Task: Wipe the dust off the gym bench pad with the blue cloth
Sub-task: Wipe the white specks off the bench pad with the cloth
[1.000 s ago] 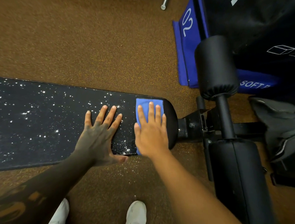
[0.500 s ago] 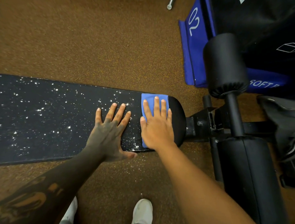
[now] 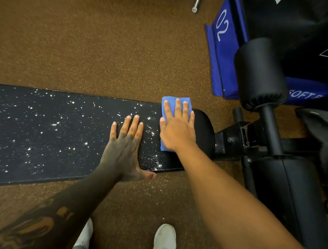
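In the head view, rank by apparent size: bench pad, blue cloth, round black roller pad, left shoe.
1. bench pad, largest by far.
2. round black roller pad.
3. blue cloth and left shoe: both partly hidden or cut off, so unranked.

The single head-worn camera is looking steeply down from above the standing person, facing forward across the bench pad (image 3: 46, 134), which is running left to right through the middle of the frame. It is sitting close enough that both forearms are filling the lower half, with the shoes (image 3: 163, 239) showing at the bottom edge. The wide lens is bending the brown floor (image 3: 87, 45) outward. No second view is sharing the scene.
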The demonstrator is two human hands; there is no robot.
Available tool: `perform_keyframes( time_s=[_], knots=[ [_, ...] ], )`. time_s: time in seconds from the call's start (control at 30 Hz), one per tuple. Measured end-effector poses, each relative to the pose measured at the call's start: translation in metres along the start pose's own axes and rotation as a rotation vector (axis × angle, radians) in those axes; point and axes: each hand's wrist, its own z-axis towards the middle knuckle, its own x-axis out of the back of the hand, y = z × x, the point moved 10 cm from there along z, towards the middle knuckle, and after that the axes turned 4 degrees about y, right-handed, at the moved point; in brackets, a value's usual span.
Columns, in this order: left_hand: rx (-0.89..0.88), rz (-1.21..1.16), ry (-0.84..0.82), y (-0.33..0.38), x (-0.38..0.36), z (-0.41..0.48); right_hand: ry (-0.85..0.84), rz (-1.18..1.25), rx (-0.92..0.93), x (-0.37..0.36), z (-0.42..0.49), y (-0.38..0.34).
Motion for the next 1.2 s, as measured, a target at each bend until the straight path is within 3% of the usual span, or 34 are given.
perform_keyframes(
  time_s=[0.2, 0.47, 0.57, 0.7, 0.87, 1.2],
  knots=[
    [-0.004, -0.009, -0.003, -0.012, 0.001, -0.004, -0.021, 0.000, 0.065, -0.010, -0.074, -0.002],
    [-0.024, 0.006, -0.003, -0.014, 0.000, -0.003, -0.032, 0.042, -0.056, -0.001, 0.003, -0.010],
    [-0.045, 0.010, 0.017, -0.015, 0.002, -0.002, -0.067, 0.066, -0.051, 0.001, 0.006, -0.012],
    [-0.036, 0.007, 0.041, -0.030, 0.007, -0.002, 0.049, 0.049, -0.051, 0.022, 0.014, 0.004],
    [-0.037, 0.017, 0.030, -0.034, 0.006, -0.001, -0.005, -0.014, -0.023, -0.003, 0.021, -0.008],
    [-0.068, 0.029, 0.019, -0.039, 0.006, -0.003, 0.051, 0.022, 0.025, -0.015, -0.088, -0.027]
  ],
)
